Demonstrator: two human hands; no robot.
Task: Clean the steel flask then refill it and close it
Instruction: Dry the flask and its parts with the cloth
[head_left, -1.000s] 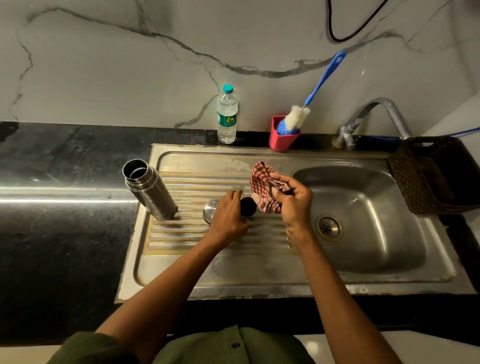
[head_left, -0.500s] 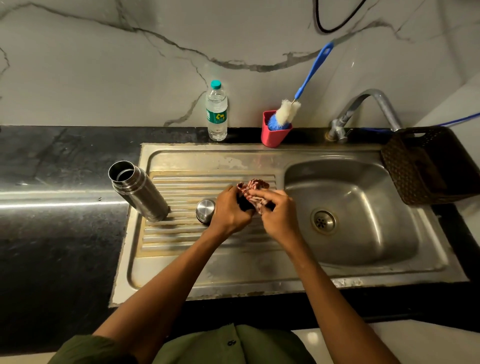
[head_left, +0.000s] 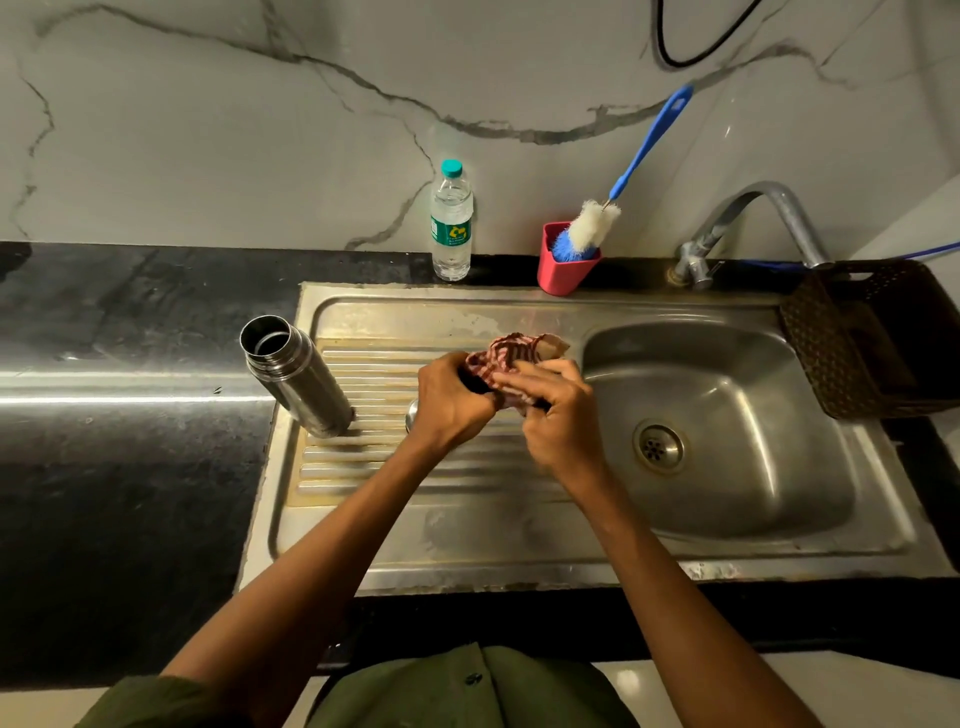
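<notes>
The open steel flask (head_left: 298, 382) stands upright on the left end of the sink's ribbed drainboard (head_left: 363, 467). Over the drainboard my left hand (head_left: 449, 402) grips a small black stopper, almost hidden by a red checked cloth (head_left: 511, 353). My right hand (head_left: 558, 415) holds that cloth and presses it round the stopper. A steel cap (head_left: 412, 415) peeks out just left of my left hand. A plastic water bottle (head_left: 451, 221) with a teal cap stands at the wall.
A red cup (head_left: 563, 267) holds a blue-handled bottle brush (head_left: 597, 228) behind the sink. The tap (head_left: 748, 218) arches over the basin (head_left: 727, 431) with its drain (head_left: 658, 447). A dark woven basket (head_left: 872, 338) sits at the right. Black countertop (head_left: 130, 415) stretches left.
My right hand brought the checked cloth down onto the black stopper held in my left hand. Both hands now work together over the drainboard. The flask has not moved.
</notes>
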